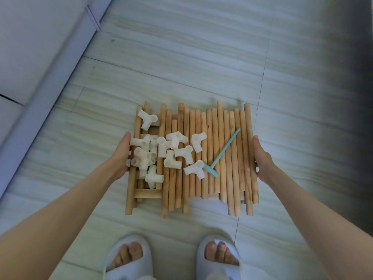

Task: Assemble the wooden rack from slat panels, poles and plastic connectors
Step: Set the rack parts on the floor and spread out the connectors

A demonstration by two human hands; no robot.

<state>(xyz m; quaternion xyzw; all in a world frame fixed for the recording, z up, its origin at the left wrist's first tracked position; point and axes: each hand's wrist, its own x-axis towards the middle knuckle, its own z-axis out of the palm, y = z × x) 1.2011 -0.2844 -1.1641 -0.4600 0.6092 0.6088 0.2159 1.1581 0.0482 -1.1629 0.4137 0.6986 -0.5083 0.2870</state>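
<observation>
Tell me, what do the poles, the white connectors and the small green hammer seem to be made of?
The poles look like light, unpainted wood: tan, with faint grain streaks. The connectors appear to be smooth white plastic, moulded as hollow tube joints with a slight sheen. The hammer is probably plastic too, evenly teal and thin, though the picture leaves this open.

Bare forearms with no sleeves, left hand (121, 156) and right hand (262, 158) without gloves or rings; pale blue-white open-toe slippers (129, 261) on both feet
</observation>
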